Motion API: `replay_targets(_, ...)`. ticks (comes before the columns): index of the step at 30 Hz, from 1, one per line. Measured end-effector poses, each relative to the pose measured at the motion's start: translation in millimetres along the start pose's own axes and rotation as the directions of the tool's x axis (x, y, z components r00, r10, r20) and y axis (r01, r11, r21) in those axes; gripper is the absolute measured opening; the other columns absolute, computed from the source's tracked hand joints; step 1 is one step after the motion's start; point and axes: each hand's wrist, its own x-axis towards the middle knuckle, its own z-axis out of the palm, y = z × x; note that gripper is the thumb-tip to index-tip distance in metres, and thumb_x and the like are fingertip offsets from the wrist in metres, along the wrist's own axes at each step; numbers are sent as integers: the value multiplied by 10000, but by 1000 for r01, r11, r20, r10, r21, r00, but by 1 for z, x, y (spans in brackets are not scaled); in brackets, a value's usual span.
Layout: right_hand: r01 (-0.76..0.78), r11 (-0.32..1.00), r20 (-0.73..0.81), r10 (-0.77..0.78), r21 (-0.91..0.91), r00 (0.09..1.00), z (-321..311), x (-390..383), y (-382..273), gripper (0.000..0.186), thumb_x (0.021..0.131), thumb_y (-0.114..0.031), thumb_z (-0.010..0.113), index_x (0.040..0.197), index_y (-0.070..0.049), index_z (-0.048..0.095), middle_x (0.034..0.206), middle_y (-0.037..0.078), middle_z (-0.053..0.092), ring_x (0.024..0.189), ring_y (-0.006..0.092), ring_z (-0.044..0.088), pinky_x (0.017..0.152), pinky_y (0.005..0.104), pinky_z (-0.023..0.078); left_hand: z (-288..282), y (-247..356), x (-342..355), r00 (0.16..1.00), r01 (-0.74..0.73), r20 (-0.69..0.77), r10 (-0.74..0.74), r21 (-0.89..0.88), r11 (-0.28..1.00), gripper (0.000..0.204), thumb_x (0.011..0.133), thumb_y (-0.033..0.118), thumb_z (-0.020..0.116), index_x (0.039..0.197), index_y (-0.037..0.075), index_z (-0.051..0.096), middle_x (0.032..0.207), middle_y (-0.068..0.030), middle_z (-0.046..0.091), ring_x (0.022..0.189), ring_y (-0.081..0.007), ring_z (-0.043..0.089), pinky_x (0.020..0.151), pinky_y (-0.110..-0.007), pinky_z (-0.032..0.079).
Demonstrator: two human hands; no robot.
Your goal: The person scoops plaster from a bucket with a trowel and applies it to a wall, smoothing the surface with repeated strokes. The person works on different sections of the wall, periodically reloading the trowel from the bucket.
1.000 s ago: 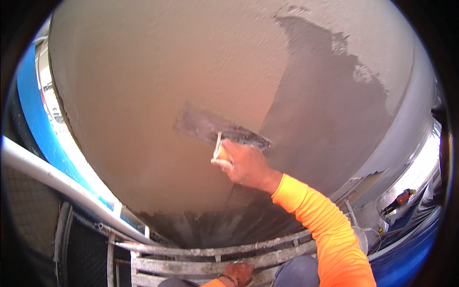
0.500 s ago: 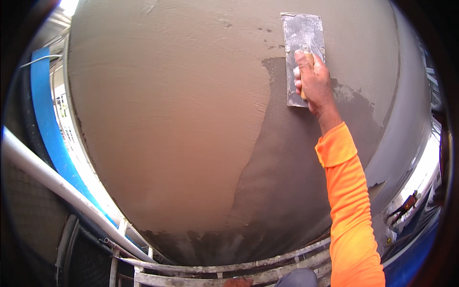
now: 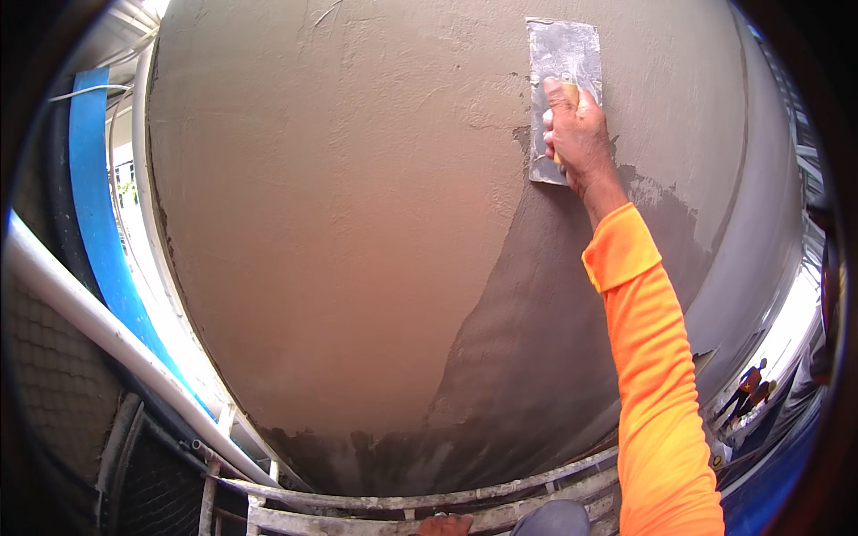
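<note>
right hand [image 3: 581, 138]'s wrapped round the yellowish handle [image 3: 570, 87] of a flat rectangular plastering trowel [image 3: 565, 46], smeared metal blade up at 1 o'clock against bumpy plaster [image 3: 349, 232]. left hand [image 3: 444, 525]'s by the blotchy rails [image 3: 331, 521] at 6, can't tell if it's gripping
</note>
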Motion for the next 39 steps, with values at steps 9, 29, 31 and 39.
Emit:
replay_targets(9,592,797,786,-289,-118,546,105,-126,-2,431,1032,-439,650,1088,-22,554,852,245,706,791,450,704,706,506,566,-23,9,7,987,10,160,5,-96,995,522,953,397,630,1337,53,549,1209,-264,708,1171,-451,684,965,-546,554)
replay_targets(29,480,770,906,327,-421,270,134,-626,296,297,962,-234,683,1218,-136,566,1101,139,705,1023,361,731,832,510,588,-29,52,-27,931,86,361,-51,-83,993,320,971,196,624,1248,64,715,1181,-145,770,1106,-325,747,850,-495,583)
replay_targets(31,462,756,883,354,-463,306,148,-621,307,298,954,-214,690,1214,-138,566,1117,143,703,1020,364,731,834,510,588,-32,51,-23,931,42,364,-15,-66,997,320,957,202,654,1245,87,736,1173,-121,771,1069,-308,752,812,-479,575)
replay_targets(39,445,789,891,273,-423,362,189,-597,320,360,927,-242,744,1208,-124,551,1113,140,692,1039,388,710,855,527,573,-34,38,-18,966,-66,244,80,-67,996,277,975,202,640,1205,88,744,1175,-112,766,1041,-302,751,790,-460,570)
